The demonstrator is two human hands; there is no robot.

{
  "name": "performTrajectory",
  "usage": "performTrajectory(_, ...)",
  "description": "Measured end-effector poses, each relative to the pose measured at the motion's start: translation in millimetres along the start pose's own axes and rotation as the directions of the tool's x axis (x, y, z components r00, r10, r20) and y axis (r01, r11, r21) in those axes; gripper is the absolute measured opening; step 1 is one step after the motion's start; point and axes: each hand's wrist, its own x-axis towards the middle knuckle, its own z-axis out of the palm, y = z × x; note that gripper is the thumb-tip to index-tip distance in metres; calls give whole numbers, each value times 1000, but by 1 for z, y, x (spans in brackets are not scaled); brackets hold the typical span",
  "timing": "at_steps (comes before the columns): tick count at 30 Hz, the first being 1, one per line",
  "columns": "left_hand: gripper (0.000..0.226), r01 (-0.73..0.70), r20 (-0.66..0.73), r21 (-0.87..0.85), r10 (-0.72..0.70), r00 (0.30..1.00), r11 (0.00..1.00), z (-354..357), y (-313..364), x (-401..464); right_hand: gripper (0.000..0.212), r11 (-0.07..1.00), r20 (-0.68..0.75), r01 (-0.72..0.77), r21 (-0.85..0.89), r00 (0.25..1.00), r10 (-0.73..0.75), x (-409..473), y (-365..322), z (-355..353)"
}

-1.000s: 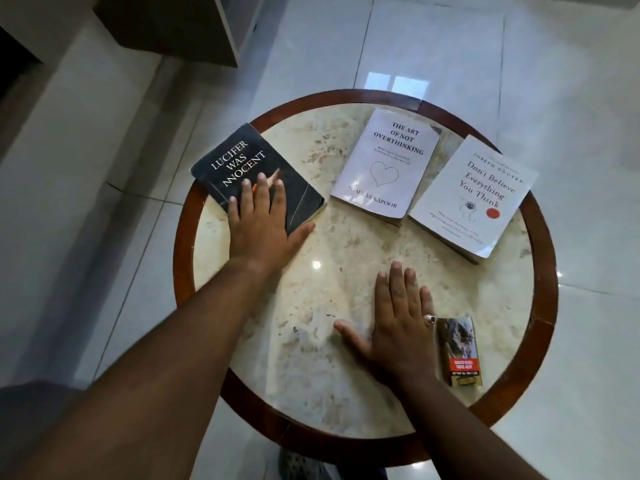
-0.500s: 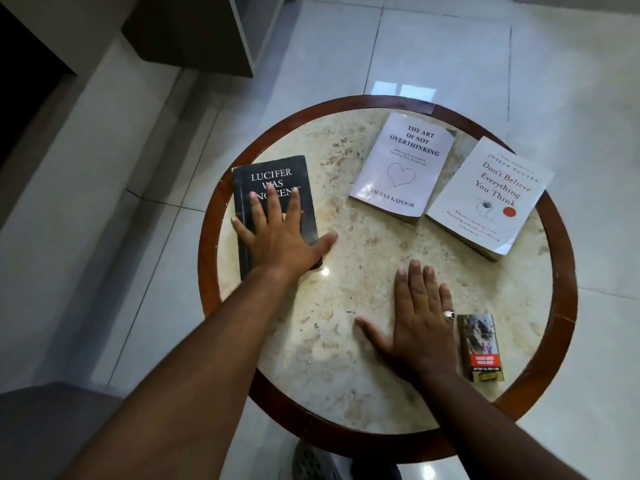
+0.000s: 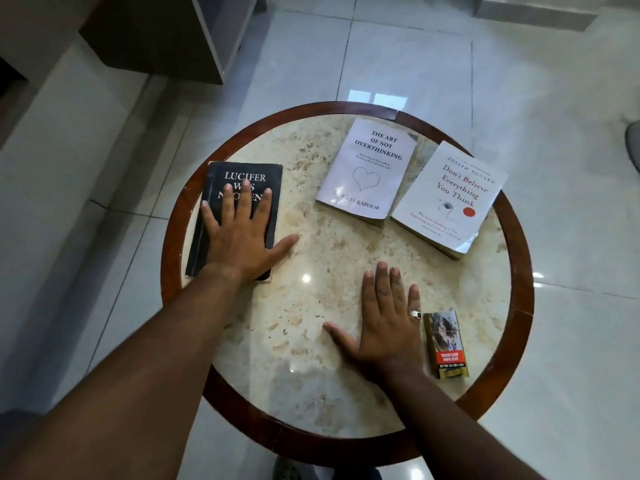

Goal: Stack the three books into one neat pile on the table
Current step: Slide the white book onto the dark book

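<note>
No stacking done yet; all three books lie flat and separate on the round marble table [image 3: 242, 358]; black "Lucifer Was Innocent" book [image 3: 239, 188] at the left edge, well apart from the other two; white "The Art of Not Overthinking" book [image 3: 370, 168] at the far middle; white "Don't Believe Everything You Think" book [image 3: 450, 195] just beside it on the right, near corners touching or nearly so, cannot tell which; all three stacking moves judged left.

Left hand [image 3: 242, 233] lies flat on the black book's cover, fingers spread, thumb out onto the table; palm presses, no grip closed around anything. Right hand [image 3: 384, 323] flat on bare table near front, fingers extended, ring visible, holding nothing; cigarette pack [image 3: 448, 344] just beside it, not touched as far as visible.
</note>
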Motion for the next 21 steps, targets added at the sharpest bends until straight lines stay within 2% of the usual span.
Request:
performTrajectory(4, 104, -71, -14, -137, 69, 997, 988, -18, 65, 37, 108, 1000, -12, -3, 27, 1000, 3, 0, -2, 1)
performTrajectory(8, 113, -8, 163, -241, 49, 985, 971, -29, 130, 78, 107, 1000, -38, 12, -1, 999, -12, 0, -1, 3)
performTrajectory(10, 119, 41, 238, -219, 12, 971, 975, -32, 146, 91, 106, 1000, -54, 25, -12, 998, -26, 1, 0, 5)
performTrajectory(13, 126, 93, 205, -125, -66, 977, 988, -40, 159, 100, 107, 999, -62, 32, -20, 998, -33, 3, -1, 4)
performTrajectory(18, 147, 282, 302, -179, -220, 928, 943, -59, 170, 101, 105, 999, -22, 24, -33, 999, -24, 2, -2, -1)
performTrajectory(21, 149, 308, 288, -149, -257, 923, 940, -55, 173, 92, 104, 1000, -28, 19, -15, 999, -20, 3, -1, 0)
